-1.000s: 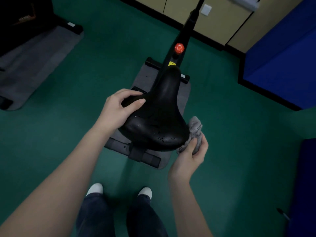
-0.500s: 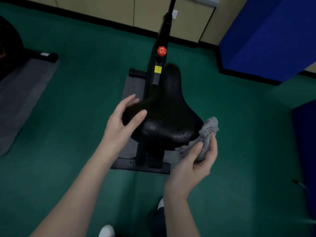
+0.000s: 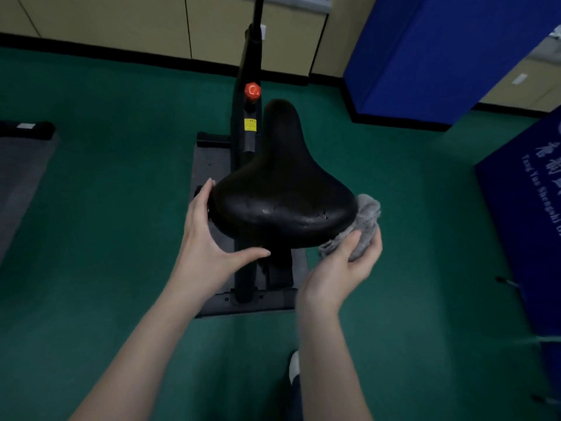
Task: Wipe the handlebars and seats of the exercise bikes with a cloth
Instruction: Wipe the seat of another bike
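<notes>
Green floor [image 3: 106, 208]; grey mat [image 3: 18, 177] at left; beige wall panels [image 3: 121, 22] with black skirting; blue padded mats [image 3: 440, 56] at right; white shoe toe [image 3: 294, 366].

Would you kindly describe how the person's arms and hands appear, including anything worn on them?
Both forearms are bare to the bottom of the frame, with no sleeves in view. The left hand and right hand wear no gloves, and no rings, watch or bracelets show. The visible nails look short and unpainted.

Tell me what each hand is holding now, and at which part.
The right hand grips the bunched grey cloth at its lower part, against the right rear edge of the black seat. The left hand cups the seat's left rear edge, fingers straight.
</notes>
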Tool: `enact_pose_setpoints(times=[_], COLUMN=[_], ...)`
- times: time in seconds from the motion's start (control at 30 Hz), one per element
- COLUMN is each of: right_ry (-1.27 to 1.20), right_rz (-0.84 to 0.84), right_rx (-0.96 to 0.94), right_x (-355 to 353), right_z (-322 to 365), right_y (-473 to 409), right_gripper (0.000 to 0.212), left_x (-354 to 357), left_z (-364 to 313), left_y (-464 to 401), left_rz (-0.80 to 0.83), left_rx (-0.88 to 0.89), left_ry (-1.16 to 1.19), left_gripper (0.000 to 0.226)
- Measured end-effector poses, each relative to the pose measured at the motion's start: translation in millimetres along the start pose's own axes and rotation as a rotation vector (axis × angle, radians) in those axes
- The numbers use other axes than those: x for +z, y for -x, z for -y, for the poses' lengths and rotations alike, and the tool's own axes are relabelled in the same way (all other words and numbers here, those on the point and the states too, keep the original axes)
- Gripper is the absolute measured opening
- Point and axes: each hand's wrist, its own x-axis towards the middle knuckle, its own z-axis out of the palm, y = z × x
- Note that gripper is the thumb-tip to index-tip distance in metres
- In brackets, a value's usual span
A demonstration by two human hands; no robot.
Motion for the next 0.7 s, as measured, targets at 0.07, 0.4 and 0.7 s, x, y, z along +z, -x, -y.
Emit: enact_pose_setpoints(times=[0.07, 0.4, 0.7], right_ry=[0.006, 0.259, 0.636], right_rz=[-0.022, 0.111, 0.687], right_rx=[-0.03, -0.451, -0.881], right_x=[-0.2, 2.7, 1.2], right_z=[-6.9, 13.7, 30.0], right_y=[25.8, 12.0, 3.6], right_gripper=[0.035, 0.03, 0.025], left_x=[0.8, 0.0, 12.5], left_z=[3.0, 6.6, 1.9], left_y=[-0.5, 0.8, 10.1], left_rz=[-0.023, -0.057, -0.114], left_rx=[0.008, -0.036, -0.139], left_ry=[0.005, 0.046, 0.127], left_gripper=[0.122, 0.118, 0.12])
